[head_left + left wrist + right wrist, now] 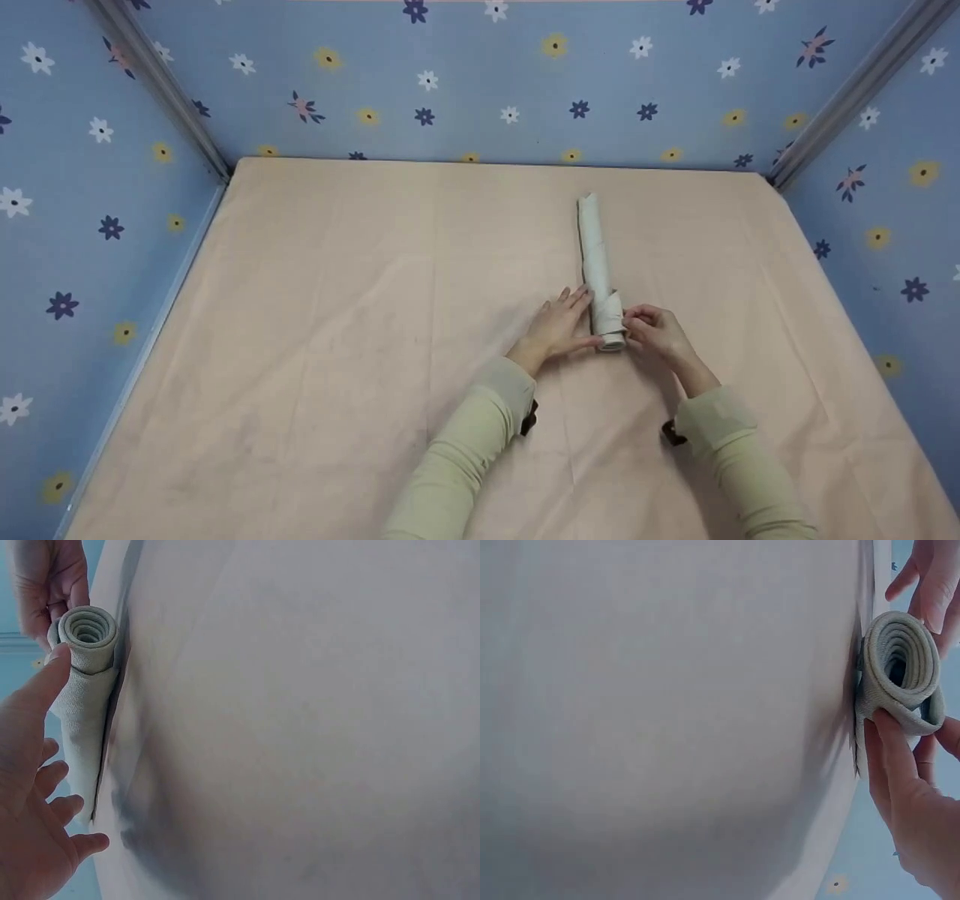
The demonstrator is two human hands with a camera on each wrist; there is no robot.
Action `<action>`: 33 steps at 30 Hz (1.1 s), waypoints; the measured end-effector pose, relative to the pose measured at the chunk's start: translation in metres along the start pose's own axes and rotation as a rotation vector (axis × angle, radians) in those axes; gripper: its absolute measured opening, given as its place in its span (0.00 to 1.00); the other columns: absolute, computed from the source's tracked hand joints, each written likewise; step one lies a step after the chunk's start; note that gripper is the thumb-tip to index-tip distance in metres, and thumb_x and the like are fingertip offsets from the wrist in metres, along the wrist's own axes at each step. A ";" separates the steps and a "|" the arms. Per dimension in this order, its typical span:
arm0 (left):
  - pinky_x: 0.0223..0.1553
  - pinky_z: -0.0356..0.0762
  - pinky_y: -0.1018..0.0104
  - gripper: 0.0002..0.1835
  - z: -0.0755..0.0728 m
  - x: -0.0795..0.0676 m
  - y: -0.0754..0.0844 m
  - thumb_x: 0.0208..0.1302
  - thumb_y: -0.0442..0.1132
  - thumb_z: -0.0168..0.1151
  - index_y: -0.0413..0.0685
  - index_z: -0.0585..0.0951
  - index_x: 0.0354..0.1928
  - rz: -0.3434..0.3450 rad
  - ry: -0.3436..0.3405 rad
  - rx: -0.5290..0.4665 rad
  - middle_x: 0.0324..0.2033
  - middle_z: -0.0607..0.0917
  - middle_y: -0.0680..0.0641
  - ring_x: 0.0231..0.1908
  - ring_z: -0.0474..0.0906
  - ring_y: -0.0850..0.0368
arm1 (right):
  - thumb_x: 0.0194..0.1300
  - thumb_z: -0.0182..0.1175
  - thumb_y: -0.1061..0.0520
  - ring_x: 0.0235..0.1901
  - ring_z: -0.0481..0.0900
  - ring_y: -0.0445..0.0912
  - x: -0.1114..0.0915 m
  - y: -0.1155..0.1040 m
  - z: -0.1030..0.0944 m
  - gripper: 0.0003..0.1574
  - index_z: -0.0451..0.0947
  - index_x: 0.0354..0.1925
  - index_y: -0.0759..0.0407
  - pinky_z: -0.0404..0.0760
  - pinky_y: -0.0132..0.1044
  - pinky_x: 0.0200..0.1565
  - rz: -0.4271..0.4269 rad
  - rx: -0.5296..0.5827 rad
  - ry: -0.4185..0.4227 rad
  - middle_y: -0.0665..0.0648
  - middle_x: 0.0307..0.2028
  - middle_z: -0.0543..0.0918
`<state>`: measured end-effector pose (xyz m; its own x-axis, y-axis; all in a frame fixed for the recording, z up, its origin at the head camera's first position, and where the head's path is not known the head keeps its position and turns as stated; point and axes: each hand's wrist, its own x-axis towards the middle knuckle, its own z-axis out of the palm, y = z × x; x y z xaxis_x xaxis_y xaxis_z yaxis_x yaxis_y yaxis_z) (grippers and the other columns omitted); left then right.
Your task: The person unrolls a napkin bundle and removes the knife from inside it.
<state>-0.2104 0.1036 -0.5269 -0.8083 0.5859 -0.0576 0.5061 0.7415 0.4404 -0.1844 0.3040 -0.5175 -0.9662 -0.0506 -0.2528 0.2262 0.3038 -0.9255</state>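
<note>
A pale grey-green cloth (598,259), rolled into a long tube, lies on the table, pointing away from me. Its near end shows a spiral of layers in both wrist views, with a loose flap (930,711) on the right side. From the left, my left hand (556,328) rests against the roll with fingers spread and the thumb at the near end. On the other side, my right hand (660,335) pinches the flap between thumb and fingers. The right wrist view has the right fingertips (885,727) tucked under the cloth's edge.
A peach-coloured sheet (300,337) with faint creases covers the table. Blue flowered panels (465,82) stand along the back and both sides, with grey metal posts (161,86) at the corners.
</note>
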 end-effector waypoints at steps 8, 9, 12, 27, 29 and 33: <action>0.61 0.52 0.53 0.47 -0.001 0.001 0.002 0.51 0.67 0.52 0.52 0.51 0.68 -0.009 -0.014 -0.011 0.67 0.51 0.51 0.65 0.46 0.50 | 0.63 0.52 0.62 0.34 0.76 0.36 -0.001 -0.002 -0.004 0.13 0.68 0.42 0.71 0.77 0.30 0.40 0.047 0.051 0.007 0.50 0.33 0.75; 0.61 0.51 0.53 0.47 -0.001 0.001 0.002 0.51 0.67 0.51 0.52 0.51 0.68 -0.011 -0.022 -0.014 0.67 0.51 0.51 0.65 0.45 0.51 | 0.63 0.52 0.62 0.34 0.75 0.36 -0.002 -0.002 -0.005 0.13 0.68 0.42 0.71 0.77 0.30 0.41 0.054 0.052 0.009 0.51 0.33 0.75; 0.61 0.51 0.53 0.47 -0.001 0.001 0.003 0.50 0.68 0.51 0.53 0.51 0.68 -0.016 -0.036 -0.020 0.67 0.50 0.52 0.65 0.44 0.51 | 0.63 0.51 0.61 0.35 0.75 0.36 -0.003 -0.002 -0.007 0.12 0.69 0.41 0.70 0.76 0.31 0.42 0.067 0.060 -0.001 0.51 0.33 0.75; 0.61 0.53 0.52 0.46 0.005 0.004 0.003 0.50 0.68 0.52 0.54 0.55 0.67 -0.023 -0.034 -0.033 0.67 0.52 0.53 0.65 0.45 0.51 | 0.61 0.55 0.60 0.35 0.79 0.39 -0.005 0.000 -0.011 0.17 0.69 0.43 0.72 0.77 0.32 0.41 0.087 0.041 0.009 0.55 0.35 0.79; 0.61 0.53 0.52 0.45 0.005 0.005 0.003 0.50 0.68 0.51 0.54 0.55 0.67 -0.023 -0.033 -0.031 0.67 0.52 0.53 0.65 0.45 0.51 | 0.59 0.57 0.60 0.35 0.79 0.41 -0.006 0.001 -0.011 0.17 0.70 0.43 0.71 0.77 0.33 0.41 0.052 0.053 0.018 0.56 0.35 0.79; 0.61 0.53 0.52 0.45 0.005 0.005 0.004 0.50 0.68 0.52 0.55 0.55 0.67 -0.027 -0.034 -0.034 0.67 0.52 0.54 0.65 0.45 0.51 | 0.56 0.61 0.57 0.36 0.78 0.40 -0.009 0.003 -0.009 0.18 0.74 0.42 0.68 0.78 0.32 0.40 0.000 0.039 0.077 0.55 0.36 0.78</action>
<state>-0.2110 0.1113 -0.5296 -0.8107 0.5769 -0.1003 0.4731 0.7463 0.4682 -0.1763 0.3138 -0.5152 -0.9726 0.0227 -0.2314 0.2290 0.2662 -0.9363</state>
